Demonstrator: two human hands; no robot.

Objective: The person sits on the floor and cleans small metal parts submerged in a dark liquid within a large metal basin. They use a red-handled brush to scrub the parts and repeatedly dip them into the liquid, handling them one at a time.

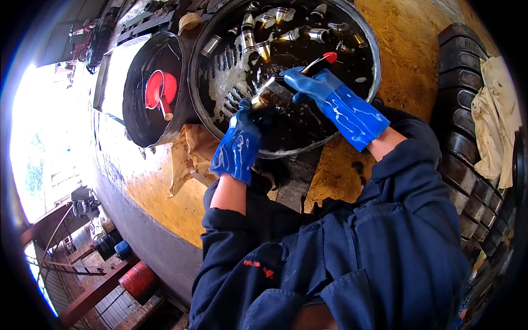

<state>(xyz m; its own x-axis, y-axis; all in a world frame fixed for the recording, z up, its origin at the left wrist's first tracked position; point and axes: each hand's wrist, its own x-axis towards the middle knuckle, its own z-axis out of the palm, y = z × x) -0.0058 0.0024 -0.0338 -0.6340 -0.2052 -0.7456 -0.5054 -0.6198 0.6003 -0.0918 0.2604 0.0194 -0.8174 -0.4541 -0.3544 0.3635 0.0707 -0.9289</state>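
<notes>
Both my hands wear blue rubber gloves, wet and shiny, over a large round tub (376, 55) of dark, foamy liquid. My left hand (240, 132) is closed on the near end of a shiny metal cylinder (279, 90), which lies tilted above the liquid. At the cylinder's far end, my right hand (316, 88) is closed round a slim tool with a red handle tip (330, 57); its working end is hidden by the glove and cylinder. Several similar metal parts (248, 39) lie in the liquid toward the tub's far side.
Left of the tub stands a smaller black basin (135, 124) holding a red long-handled scoop or strainer (159, 91). A brown crumpled cloth (192, 151) lies between the basin and my left arm. To the right are stacked dark metal blocks (459, 104) with a beige cloth (495, 121) over them.
</notes>
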